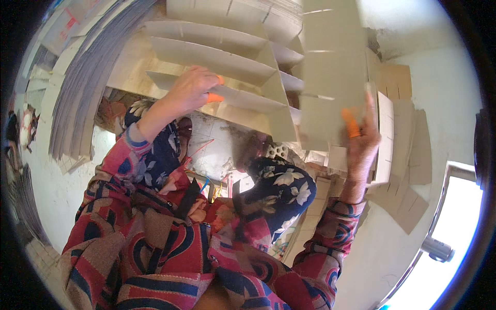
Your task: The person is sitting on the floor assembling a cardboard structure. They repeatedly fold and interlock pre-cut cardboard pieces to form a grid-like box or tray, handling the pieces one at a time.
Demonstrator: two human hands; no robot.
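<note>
From here I see my right hand's (362, 135) fingers clamped on the wide cardboard strip (333, 70) at the divider grid's (230, 64) right side; left hand (191, 92) at the near divider (256, 99); can't tell if its fingers pinch it.

Matt cardboard dividers (217, 58) and a smooth, matt cardboard strip (330, 72); matt cloth shirt (165, 284), soft-looking cloth trousers (281, 188); dull, mostly smooth wall (439, 93).

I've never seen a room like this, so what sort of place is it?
Probably a small cardboard workshop: a thick stack of card sheets on the left, a grid of slotted card strips ahead, and slotted sheets by the right wall.
</note>
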